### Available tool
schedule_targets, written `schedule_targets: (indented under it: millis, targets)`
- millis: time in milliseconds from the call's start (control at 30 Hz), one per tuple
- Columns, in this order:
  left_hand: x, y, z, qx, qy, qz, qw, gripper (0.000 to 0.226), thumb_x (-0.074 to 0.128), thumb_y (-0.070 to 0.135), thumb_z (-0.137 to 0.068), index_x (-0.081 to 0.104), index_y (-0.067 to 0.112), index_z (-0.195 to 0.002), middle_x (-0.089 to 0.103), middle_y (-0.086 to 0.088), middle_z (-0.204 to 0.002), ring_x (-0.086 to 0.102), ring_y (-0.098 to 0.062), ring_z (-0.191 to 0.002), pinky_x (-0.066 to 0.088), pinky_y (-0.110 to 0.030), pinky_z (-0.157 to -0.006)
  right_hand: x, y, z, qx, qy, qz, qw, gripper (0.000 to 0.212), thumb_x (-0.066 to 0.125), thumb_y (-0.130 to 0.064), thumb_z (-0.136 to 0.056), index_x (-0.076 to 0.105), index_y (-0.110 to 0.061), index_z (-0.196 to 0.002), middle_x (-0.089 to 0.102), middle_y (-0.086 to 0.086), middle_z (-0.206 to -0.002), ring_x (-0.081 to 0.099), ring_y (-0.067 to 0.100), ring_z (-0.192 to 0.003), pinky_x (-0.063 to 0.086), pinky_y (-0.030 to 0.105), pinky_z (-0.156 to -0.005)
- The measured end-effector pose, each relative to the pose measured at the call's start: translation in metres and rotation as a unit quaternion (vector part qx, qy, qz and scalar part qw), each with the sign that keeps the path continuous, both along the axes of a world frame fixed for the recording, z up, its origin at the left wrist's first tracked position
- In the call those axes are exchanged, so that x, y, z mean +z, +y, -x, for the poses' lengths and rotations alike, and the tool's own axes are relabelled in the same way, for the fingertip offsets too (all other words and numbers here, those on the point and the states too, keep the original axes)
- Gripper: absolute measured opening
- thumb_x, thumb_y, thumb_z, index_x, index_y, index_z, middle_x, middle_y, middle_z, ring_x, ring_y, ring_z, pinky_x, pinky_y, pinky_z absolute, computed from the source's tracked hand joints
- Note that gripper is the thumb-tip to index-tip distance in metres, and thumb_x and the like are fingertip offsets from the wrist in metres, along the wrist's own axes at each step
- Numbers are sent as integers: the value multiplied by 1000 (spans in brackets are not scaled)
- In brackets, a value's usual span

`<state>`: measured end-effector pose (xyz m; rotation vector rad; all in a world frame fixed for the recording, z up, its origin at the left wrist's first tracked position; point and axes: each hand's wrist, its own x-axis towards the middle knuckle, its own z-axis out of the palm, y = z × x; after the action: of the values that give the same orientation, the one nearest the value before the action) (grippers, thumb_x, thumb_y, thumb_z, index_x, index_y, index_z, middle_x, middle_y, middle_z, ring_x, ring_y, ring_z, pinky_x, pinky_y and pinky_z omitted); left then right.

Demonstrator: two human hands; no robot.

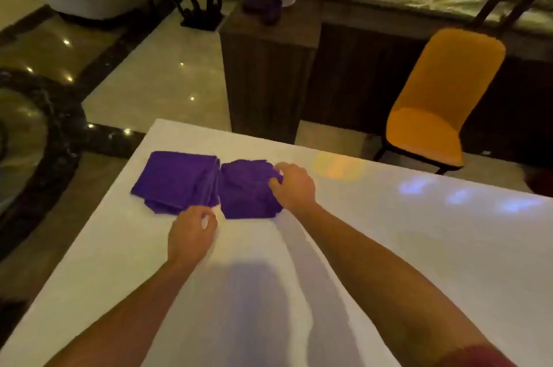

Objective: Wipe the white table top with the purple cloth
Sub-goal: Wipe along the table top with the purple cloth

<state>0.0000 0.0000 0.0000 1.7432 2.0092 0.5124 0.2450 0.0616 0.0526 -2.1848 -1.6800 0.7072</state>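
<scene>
Two purple cloth piles on white table top (389,247), near its far-left corner. Left one: folded stack (176,179), roughly square, layers fanned at its right and near edges. Right one: purple cloth (247,191), flat, roughly square, no clear long axis; its left edge touches the stack's right edge along a seam running away from the person.

Right hand (294,185) rests palm-down on the cloth's right edge, fingers curled and pinching the fabric at the far-right corner, so the cloth lies to the left of and under those fingertips. Left hand (191,232) sits on bare table just nearer than the seam, fingers curled loosely in, tips just short of the stack's near edge; cannot tell if it touches any fabric or holds anything.

Room: the table's far edge runs just beyond both cloths, its left edge close to the left of the stack. A wide bare surface opens to the right of the right hand and toward the person, carrying only reflections and arm shadows.

Orange chair (437,97) stands beyond the far edge, well apart. Dark wooden cabinet (269,67) behind it.

No readable writing, brands or labels anywhere.
</scene>
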Motion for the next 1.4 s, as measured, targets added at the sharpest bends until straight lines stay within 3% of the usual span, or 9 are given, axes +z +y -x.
schedule_targets:
  millis: [100, 200, 400, 500, 667, 1067, 1167, 1300, 1400]
  targets:
    - [-46, -5, 3, -73, 117, 20, 990, 46, 58, 37, -91, 70, 6, -123, 64, -20, -133, 60, -41, -123, 46, -51, -102, -37, 18, 50, 63, -51, 6, 997, 45, 50, -46, -107, 53, -30, -149, 41, 4, -166, 34, 32, -153, 32, 56, -125]
    - [-66, -9, -11, -97, 181, 57, 977, 61, 50, 46, -103, 46, 10, -153, 35, -22, -163, 28, -40, -153, 19, -56, -124, -70, 37, 80, 60, -69, 26, 995, 49, 44, -52, -108, 45, -35, -154, 24, 5, -174, 14, 37, -162, 16, 65, -128]
    - [-92, -11, -14, -92, 189, -13, 978, 70, 45, 47, -96, 45, 3, -152, 32, -26, -163, 24, -43, -155, 18, -64, -124, -131, 32, 71, 81, -141, 1, 987, 65, 27, -64, -106, 21, -38, -165, 12, 6, -178, 4, 38, -164, -5, 66, -127]
    - [-93, -11, -13, -81, 182, -17, 980, 69, 48, 45, -96, 47, 3, -151, 32, -25, -164, 23, -43, -155, 17, -63, -124, -139, 61, 46, 130, -145, -27, 981, 65, 26, -66, -105, 22, -39, -164, 16, 4, -177, 7, 38, -164, -6, 64, -127]
    - [-95, -10, -13, -82, 181, -15, 980, 69, 43, 46, -96, 45, 4, -151, 33, -24, -163, 24, -44, -154, 17, -63, -124, -134, 87, -20, 52, -171, -8, 984, 67, 17, -64, -107, 15, -36, -167, 11, 6, -178, 6, 38, -164, 7, 66, -129]
    - [-84, -30, -10, -72, 139, -60, 986, 53, 37, 36, -106, 48, 4, -147, 31, -22, -164, 23, -40, -156, 15, -61, -125, -141, -207, -42, 180, -144, -57, 971, 62, 35, -60, -107, 31, -38, -165, 23, 3, -176, 12, 31, -164, 10, 62, -130]
    - [-77, -64, -14, -72, 141, -74, 985, 47, 40, 31, -103, 55, 6, -140, 38, -20, -161, 23, -41, -155, 16, -64, -124, -138, -169, -75, 197, -162, -73, 964, 64, 43, -59, -102, 44, -33, -160, 34, 9, -171, 24, 38, -160, 17, 66, -127]
    - [-80, -138, -50, -43, 151, -47, 987, 52, 41, 35, -100, 54, 10, -143, 37, -16, -162, 22, -40, -156, 17, -63, -124, -136, -70, -87, 72, -192, -51, 977, 69, 29, -64, -102, 30, -36, -165, 25, 10, -175, 17, 40, -162, 10, 67, -128]
    - [-91, -158, -73, 31, 166, -9, 986, 57, 34, 40, -104, 44, 12, -153, 32, -15, -167, 19, -38, -157, 12, -58, -127, -139, -65, -67, 90, -167, -48, 981, 71, 24, -64, -102, 27, -35, -166, 20, 13, -176, 12, 42, -162, 7, 70, -127]
